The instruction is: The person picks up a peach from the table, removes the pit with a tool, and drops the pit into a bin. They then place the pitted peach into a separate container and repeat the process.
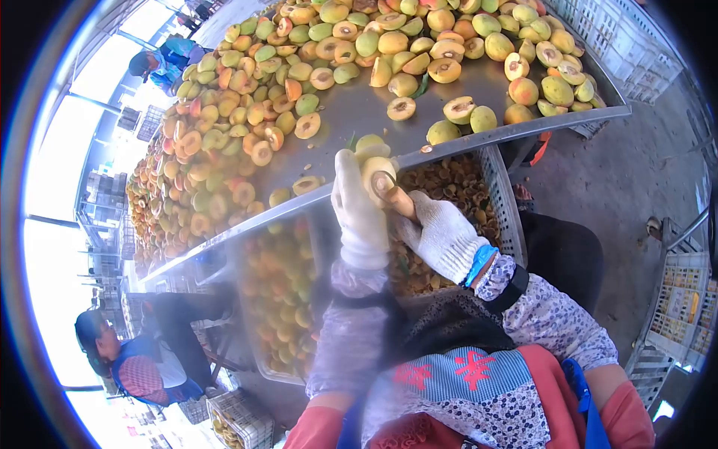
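My left hand [359, 206], in a white glove, is closed around a halved fruit [378, 173] at the metal table's front edge. A greenish fruit piece [369, 147] shows just beyond it, at the fingertips. My right hand [441, 233], in a knitted white glove, is wrapped round a wooden handle [402, 202]. The handle's rounded end lies against the cut face of the halved fruit; its working tip is hard to make out. Many whole and halved yellow-green fruits [307, 126] lie on the metal table [351, 112] ahead of both hands.
Below my hands sits a crate [502, 198] of brown pieces. A container of fruits [280, 299] stands left of it, blurred. A seated person [142, 359] is at lower left, another person [161, 66] at upper left. Stacked white crates [621, 45] stand at upper right.
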`<state>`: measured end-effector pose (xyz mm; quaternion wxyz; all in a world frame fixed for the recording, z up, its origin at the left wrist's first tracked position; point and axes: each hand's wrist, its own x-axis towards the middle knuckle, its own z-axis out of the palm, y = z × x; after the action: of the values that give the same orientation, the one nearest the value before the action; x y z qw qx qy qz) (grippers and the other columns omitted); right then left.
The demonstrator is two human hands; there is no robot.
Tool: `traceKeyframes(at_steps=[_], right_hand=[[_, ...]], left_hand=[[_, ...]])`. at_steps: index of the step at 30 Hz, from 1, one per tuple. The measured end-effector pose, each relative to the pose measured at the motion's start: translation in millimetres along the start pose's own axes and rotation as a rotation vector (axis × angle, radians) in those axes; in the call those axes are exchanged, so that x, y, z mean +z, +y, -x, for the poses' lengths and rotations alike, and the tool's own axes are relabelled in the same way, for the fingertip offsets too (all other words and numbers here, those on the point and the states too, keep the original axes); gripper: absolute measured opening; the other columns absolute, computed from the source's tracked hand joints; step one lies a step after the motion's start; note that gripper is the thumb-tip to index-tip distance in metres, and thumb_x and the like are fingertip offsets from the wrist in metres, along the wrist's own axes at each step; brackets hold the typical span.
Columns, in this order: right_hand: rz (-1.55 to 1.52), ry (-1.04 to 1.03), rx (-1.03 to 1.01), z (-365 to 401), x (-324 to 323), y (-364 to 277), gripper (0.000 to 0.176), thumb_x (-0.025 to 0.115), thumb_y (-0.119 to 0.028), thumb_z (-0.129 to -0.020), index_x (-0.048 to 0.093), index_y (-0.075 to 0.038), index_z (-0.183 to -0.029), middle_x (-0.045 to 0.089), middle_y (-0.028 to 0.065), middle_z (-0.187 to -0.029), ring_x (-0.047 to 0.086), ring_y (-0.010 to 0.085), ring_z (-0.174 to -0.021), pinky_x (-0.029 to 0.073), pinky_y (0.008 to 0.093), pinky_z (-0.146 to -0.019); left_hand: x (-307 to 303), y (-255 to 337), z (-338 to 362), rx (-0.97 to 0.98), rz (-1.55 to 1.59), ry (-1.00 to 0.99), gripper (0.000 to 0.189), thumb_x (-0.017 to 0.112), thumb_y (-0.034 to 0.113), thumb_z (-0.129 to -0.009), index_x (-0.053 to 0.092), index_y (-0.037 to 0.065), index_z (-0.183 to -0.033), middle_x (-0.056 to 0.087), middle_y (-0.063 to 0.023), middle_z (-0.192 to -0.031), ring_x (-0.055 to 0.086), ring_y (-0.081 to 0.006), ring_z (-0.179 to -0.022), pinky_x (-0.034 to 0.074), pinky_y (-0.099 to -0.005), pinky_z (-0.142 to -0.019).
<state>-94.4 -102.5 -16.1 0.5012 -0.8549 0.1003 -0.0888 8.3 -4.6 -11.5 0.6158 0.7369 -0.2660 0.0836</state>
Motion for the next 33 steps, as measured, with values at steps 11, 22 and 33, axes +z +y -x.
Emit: traceKeyframes(at_steps=[11, 22, 33], right_hand=[[-0.032, -0.102, 0.115, 14.2, 10.1, 6.0, 0.026, 0.06, -0.027, -0.093, 0.061, -0.001, -0.096, 0.066, 0.0246, -0.084, 0.064, 0.0438, -0.085, 0.052, 0.0475, -0.071], [-0.571, -0.255, 0.07, 12.8, -3.3, -4.8, 0.029, 0.054, -0.025, -0.101, 0.063, 0.002, -0.106, 0.065, 0.0108, -0.08, 0.06, 0.018, -0.075, 0.05, 0.0337, -0.07], [-0.313, -0.21, 0.061, 24.3, -1.9, -3.7, 0.032, 0.054, -0.029, -0.101, 0.062, 0.001, -0.112, 0.067, 0.0071, -0.09, 0.06, 0.0146, -0.085, 0.05, 0.0346, -0.076]], left_hand=[[-4.5, 40.0, 1.1, -0.63, 0.367, -0.042, 0.053, 0.04, 0.04, -0.102, 0.066, -0.005, -0.09, 0.063, -0.0101, -0.069, 0.056, -0.0125, -0.055, 0.042, -0.022, -0.048], [-1.1, 39.3, 1.7, -0.26, 0.16, -0.022, 0.052, 0.032, 0.038, -0.106, 0.063, -0.005, -0.108, 0.068, -0.0143, -0.096, 0.063, -0.0163, -0.085, 0.049, -0.0264, -0.081], [-5.2, 49.6, 15.7, -0.115, 0.011, -0.096, 0.05, 0.035, 0.035, -0.105, 0.064, -0.005, -0.106, 0.067, -0.0137, -0.094, 0.062, -0.0154, -0.082, 0.05, -0.0243, -0.069]])
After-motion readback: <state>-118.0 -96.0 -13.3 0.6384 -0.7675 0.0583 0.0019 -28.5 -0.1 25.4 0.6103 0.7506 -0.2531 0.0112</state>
